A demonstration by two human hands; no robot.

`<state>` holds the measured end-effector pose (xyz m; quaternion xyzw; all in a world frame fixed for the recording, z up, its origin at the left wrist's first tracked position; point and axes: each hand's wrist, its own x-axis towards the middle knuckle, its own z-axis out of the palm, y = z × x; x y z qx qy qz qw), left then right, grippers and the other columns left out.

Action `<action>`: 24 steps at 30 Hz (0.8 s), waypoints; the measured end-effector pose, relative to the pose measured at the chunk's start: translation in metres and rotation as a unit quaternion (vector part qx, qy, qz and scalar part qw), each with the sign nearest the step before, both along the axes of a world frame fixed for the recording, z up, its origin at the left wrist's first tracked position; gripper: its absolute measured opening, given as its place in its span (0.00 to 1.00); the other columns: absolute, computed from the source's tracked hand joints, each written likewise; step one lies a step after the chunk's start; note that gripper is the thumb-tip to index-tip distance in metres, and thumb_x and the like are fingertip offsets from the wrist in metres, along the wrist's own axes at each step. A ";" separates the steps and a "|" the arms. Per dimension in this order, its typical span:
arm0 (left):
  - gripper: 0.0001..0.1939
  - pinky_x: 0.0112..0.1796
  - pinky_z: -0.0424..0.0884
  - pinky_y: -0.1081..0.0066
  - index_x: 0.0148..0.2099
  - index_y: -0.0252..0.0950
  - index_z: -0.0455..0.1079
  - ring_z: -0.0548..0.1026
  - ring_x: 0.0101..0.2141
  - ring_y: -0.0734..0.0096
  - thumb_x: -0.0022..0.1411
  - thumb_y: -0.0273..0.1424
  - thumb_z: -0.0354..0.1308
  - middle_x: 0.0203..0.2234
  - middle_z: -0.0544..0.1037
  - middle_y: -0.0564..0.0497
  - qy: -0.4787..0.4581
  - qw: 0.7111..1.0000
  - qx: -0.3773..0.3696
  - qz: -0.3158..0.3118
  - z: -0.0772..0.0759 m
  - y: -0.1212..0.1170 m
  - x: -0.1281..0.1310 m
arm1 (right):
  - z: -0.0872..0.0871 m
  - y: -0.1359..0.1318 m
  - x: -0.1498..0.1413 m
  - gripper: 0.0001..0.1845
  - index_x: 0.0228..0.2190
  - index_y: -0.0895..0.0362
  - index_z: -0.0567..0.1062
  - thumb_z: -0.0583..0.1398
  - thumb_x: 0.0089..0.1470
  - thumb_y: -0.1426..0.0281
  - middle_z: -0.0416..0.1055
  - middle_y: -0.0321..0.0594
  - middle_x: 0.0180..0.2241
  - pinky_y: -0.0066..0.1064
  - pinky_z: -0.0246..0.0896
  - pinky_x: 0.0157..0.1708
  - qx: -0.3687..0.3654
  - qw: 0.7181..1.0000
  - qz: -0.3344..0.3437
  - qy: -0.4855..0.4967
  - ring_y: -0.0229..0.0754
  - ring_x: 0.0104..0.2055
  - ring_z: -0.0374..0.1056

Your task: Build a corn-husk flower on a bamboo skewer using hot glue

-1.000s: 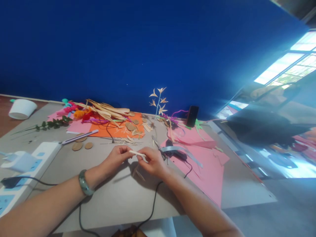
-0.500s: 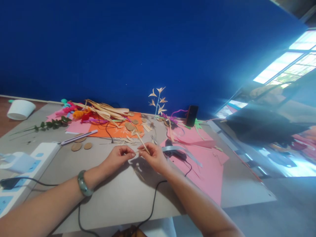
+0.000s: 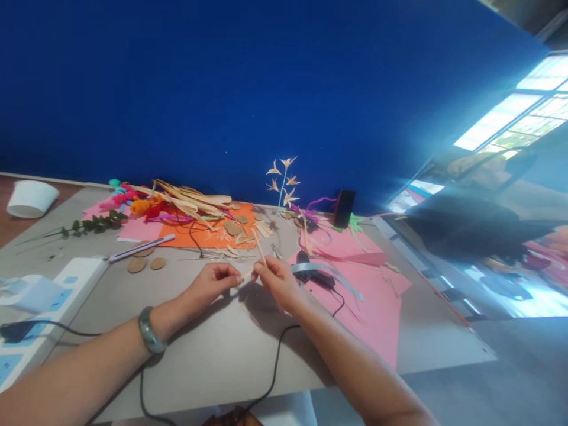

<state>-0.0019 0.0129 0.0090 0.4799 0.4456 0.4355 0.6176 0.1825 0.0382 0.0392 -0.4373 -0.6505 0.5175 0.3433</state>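
Observation:
A thin pale strip point(image 3: 260, 245), like dried husk or raffia, is held over the grey table. My right hand point(image 3: 278, 281) pinches it, and one part sticks up and away above the fingers. A short length of it runs across to my left hand point(image 3: 222, 279), whose thumb and forefinger are pinched on that end. A green bangle point(image 3: 151, 331) circles my left wrist. Beyond the hands stands a blue stem with several pale star-shaped flowers point(image 3: 284, 182). Right beside my right hand lies a black corded tool point(image 3: 315, 274), partly under a grey-blue ribbon point(image 3: 341, 278).
Dried strips point(image 3: 190, 198) lie on orange paper point(image 3: 177, 234) at the back. Cardboard discs point(image 3: 136, 265) and a pale lilac cutter point(image 3: 142, 247) sit left, near a power strip point(image 3: 75, 296). Pink paper point(image 3: 377, 319) and an upright phone point(image 3: 344, 209) are right. A black cable point(image 3: 277, 361) crosses the front.
The strip's free end has swung from leaning left to standing more upright. My right hand has shifted slightly right, and the gap between my hands is a little wider.

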 end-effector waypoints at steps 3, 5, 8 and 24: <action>0.12 0.24 0.57 0.75 0.26 0.33 0.71 0.63 0.20 0.78 0.49 0.38 0.64 0.18 0.68 0.56 -0.008 1.000 0.004 -0.004 0.000 0.000 -0.001 | -0.002 0.001 0.001 0.19 0.23 0.58 0.71 0.55 0.56 0.57 0.49 0.27 0.13 0.26 0.39 0.18 -0.010 1.000 0.002 0.010 0.31 0.16 0.43; 0.11 0.24 0.57 0.75 0.27 0.34 0.71 0.63 0.20 0.78 0.49 0.36 0.64 0.18 0.69 0.56 -0.012 1.000 0.004 -0.003 0.000 0.000 -0.001 | -0.003 0.002 0.001 0.19 0.23 0.58 0.71 0.55 0.56 0.57 0.49 0.26 0.12 0.26 0.39 0.18 -0.011 1.000 0.002 0.015 0.31 0.16 0.44; 0.07 0.25 0.58 0.75 0.27 0.34 0.72 0.64 0.21 0.77 0.49 0.33 0.63 0.18 0.70 0.55 -0.018 1.000 -0.002 0.000 0.002 -0.001 -0.001 | -0.004 0.003 0.002 0.18 0.23 0.58 0.71 0.56 0.55 0.58 0.50 0.27 0.13 0.26 0.41 0.19 0.002 1.000 0.000 0.014 0.31 0.16 0.45; 0.13 0.23 0.55 0.76 0.26 0.34 0.70 0.60 0.20 0.79 0.51 0.39 0.65 0.17 0.67 0.57 -0.027 1.000 0.000 0.014 -0.004 0.002 -0.002 | 0.000 0.002 -0.001 0.18 0.22 0.59 0.71 0.57 0.54 0.57 0.53 0.28 0.13 0.26 0.41 0.19 0.009 0.999 -0.024 0.018 0.30 0.17 0.47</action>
